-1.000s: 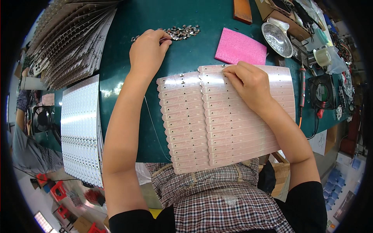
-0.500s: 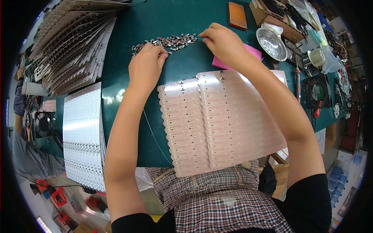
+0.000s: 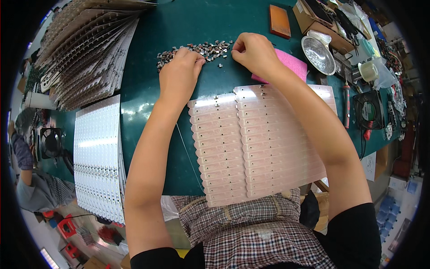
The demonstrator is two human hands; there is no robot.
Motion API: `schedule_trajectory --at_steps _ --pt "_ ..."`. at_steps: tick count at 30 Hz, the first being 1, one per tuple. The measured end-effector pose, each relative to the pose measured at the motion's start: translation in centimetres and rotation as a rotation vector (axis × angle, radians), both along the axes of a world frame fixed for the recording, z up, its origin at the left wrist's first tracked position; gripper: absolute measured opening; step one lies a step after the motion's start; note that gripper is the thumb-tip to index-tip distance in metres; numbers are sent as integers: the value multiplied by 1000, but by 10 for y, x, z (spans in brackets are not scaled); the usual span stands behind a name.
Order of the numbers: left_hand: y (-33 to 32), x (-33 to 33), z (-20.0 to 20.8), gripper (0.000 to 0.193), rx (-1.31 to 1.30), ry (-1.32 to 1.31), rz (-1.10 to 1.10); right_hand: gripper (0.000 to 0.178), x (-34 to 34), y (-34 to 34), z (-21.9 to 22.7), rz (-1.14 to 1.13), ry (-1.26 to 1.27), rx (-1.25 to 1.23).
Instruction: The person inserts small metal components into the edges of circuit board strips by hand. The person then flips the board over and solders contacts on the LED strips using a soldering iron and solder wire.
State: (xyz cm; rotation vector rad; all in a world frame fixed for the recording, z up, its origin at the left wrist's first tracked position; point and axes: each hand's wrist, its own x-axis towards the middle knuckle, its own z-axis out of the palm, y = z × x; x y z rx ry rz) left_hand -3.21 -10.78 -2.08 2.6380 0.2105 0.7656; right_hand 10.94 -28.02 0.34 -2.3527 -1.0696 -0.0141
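the pile of small metal pieces point(image 3: 217, 48) lies on the green table point(image 3: 197, 22), partly under the left hand point(image 3: 180, 74), whose thumb and fingers are bunched together at its near edge; whether they grip a piece i cannot tell. the right hand point(image 3: 257, 54) hovers just beside the pile's right end, thumb and forefinger curled close; i cannot tell if anything sits between them. one loose piece point(image 3: 221, 65) lies between the hands, nearer the body than the pile.
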Motion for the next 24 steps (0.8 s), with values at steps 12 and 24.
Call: schedule_trajectory --at_steps 12,24 --pt "-30 -77 55 13 -540 266 95 20 -27 -80 39 77 238 149" --pt "-63 -91 31 14 -591 285 -2 14 -71 -118 21 -10 559 278"
